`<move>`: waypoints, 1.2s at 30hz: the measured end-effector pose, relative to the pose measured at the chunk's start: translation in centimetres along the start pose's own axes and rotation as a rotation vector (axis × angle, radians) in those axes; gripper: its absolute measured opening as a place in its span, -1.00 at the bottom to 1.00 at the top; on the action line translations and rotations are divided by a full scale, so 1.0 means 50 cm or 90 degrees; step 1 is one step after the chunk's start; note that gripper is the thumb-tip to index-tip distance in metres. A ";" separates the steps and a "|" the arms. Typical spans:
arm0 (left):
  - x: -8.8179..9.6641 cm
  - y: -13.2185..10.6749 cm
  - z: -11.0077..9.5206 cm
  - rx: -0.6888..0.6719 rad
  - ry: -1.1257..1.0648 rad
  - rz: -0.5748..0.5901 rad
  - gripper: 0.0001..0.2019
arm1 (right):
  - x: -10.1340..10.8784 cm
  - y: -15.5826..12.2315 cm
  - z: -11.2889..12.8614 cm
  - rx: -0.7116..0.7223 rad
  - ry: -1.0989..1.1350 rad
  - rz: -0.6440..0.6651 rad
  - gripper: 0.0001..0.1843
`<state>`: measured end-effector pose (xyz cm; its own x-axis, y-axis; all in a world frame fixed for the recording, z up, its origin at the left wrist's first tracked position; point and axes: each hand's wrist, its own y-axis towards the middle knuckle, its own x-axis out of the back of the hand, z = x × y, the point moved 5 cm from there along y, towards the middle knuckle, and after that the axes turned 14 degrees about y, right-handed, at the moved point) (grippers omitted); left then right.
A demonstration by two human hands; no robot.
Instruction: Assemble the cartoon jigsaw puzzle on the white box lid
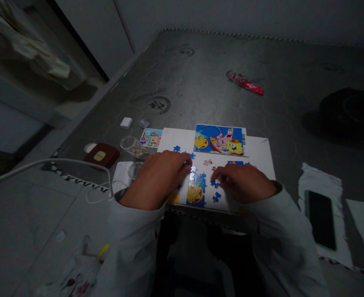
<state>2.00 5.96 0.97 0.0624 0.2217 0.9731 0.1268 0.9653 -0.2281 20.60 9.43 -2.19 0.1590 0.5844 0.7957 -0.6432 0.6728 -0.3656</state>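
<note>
A partly joined jigsaw puzzle (196,187), blue with a yellow burger, lies on a white board (259,150). My left hand (166,171) hovers over its left side, fingers curled in by the puzzle's upper edge; whatever they may pinch is hidden. To the right of the joined part, my right hand (242,179) is bent down, thumb and index finger closed at a small blue puzzle piece (214,184). Loose pieces lie about: a blue one (217,197) below, a pink one (207,162) between the hands. A cartoon picture card (220,140) rests at the board's back.
Left of the board are a clear jar (134,146) of small pieces, a brown case (101,156), a white cable (76,160) and a white block (126,123). A red wrapper (246,83) lies farther back. A phone (320,220) lies on tissue at right.
</note>
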 end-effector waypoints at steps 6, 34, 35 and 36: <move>0.000 -0.001 0.001 0.006 0.007 0.003 -0.73 | 0.004 -0.007 0.000 -0.021 0.016 -0.047 -0.75; -0.018 0.025 -0.008 -0.031 -0.032 0.024 -0.74 | 0.008 0.001 -0.016 -0.062 0.034 0.001 -0.76; -0.018 0.024 -0.008 -0.030 -0.034 0.023 -0.73 | 0.009 0.000 -0.019 -0.073 0.038 0.002 -0.75; -0.018 0.024 -0.009 -0.026 -0.037 0.025 -0.72 | 0.010 -0.001 -0.022 -0.083 0.042 0.002 -0.76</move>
<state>2.52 6.88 -0.19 0.0109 0.2676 0.9635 0.1663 0.9496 -0.2656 21.51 10.18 -2.32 0.2088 0.6128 0.7621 -0.5417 0.7214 -0.4316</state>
